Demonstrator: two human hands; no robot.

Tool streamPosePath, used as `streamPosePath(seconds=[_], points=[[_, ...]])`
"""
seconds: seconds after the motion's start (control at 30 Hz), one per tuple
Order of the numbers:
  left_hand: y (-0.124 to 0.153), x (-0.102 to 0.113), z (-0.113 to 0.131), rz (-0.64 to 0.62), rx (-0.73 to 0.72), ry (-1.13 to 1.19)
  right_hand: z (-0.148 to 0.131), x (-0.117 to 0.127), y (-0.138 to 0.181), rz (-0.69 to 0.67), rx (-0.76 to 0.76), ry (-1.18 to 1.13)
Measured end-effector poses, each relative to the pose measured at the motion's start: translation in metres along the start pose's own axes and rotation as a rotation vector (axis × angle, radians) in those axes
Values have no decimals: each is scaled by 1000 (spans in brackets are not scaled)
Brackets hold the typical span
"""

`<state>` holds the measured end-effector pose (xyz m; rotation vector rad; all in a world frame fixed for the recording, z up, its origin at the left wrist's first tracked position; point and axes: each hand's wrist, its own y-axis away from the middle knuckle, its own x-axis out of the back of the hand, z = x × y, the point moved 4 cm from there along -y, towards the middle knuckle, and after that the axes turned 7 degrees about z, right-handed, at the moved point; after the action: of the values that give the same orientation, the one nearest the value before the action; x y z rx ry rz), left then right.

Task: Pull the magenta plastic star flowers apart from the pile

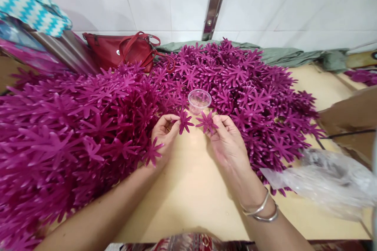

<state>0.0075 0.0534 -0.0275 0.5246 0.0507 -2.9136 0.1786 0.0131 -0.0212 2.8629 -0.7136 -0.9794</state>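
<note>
Mid-frame, the left hand [165,132] pinches one flower [185,122] between its fingers, the right hand [229,141] a second flower [207,122]. One cup [199,100] stands just above.

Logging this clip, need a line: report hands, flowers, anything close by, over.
Left hand pinching one purple flower. Right hand pinching another. Flowers side by side. Clear plastic cup close beyond them, purple piles both sides.

Your flower pieces [207,122] are magenta-purple with paler tips, and your surface [188,188] is pale cream-yellow. You face a white wall [147,0], a red bag [106,51] and a cloth [35,8] zigzagged in turquoise and white.
</note>
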Motion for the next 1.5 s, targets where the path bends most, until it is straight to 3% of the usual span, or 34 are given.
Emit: streamPosePath(seconds=[0.3,0.43,0.57,0.7,0.77,0.87,0.97,1.07,1.5], points=[[0,3,2,104,-64,53,2,-6,6,-67,-98,-9],[2,3,9,91,-145,11,4,-5,4,-103,-74,111],[6,2,13,63,-207,-39,3,-8,7,-108,49,246],[8,0,14,55,-252,-35,6,-15,15,-254,27,521],[7,0,14,75,-246,-35,5,-16,17,-279,111,630],[6,1,12,78,-231,-38,-6,-16,19,-185,381,720],[9,-2,11,19,-232,-43,-15,-17,23,-120,572,737],[15,-6,11,-66,-224,-76,-18,-23,29,-166,672,754],[22,-8,6,-156,-224,-149,-3,-17,26,-174,378,723]])
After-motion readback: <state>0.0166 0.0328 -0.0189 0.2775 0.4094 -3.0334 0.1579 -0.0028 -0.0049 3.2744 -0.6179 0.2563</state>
